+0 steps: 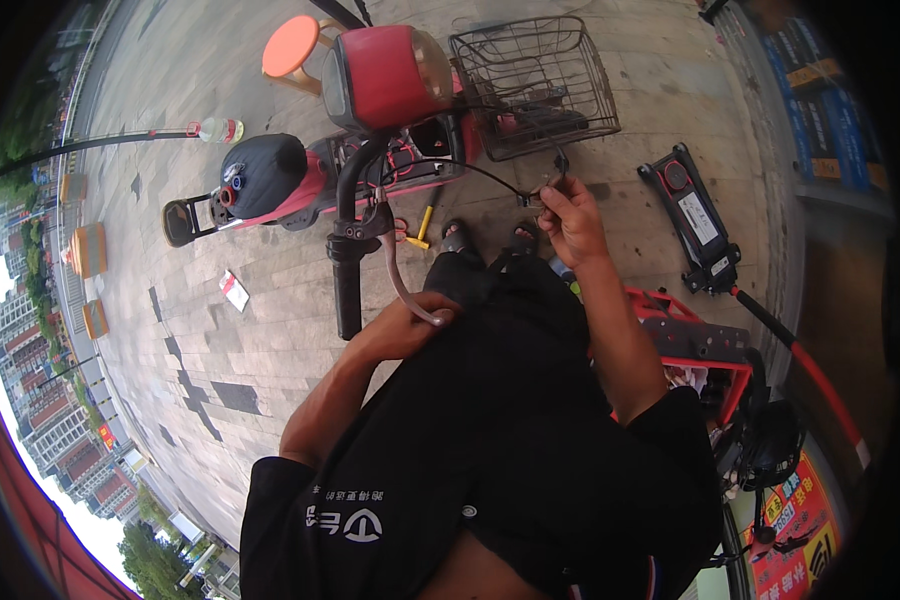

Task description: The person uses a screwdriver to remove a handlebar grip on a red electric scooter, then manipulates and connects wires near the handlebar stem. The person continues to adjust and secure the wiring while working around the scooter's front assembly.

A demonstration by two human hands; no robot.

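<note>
A pink-red electric scooter [290, 195] stands in front of me, with a black handlebar grip [347, 300] at its near end. The curved silver brake lever [398, 275] angles off beside the grip. My left hand [410, 325] is at the lever's rounded tip, fingers curled against my dark clothing; what they hold is hidden. Near the wire basket [535, 85], my right hand [573, 222] is closed in a pinch on the end of a black cable [485, 173]. This cable arcs over from the handlebar. The small fitting at the fingertips is too small to make out.
A yellow hammer [422, 230] lies on the paving by my feet. A black floor jack [692, 220] with a red handle sits at right, beyond a red tool box [695, 340]. An orange-topped stool [290, 47] stands behind the scooter. A white packet [234, 290] lies at left.
</note>
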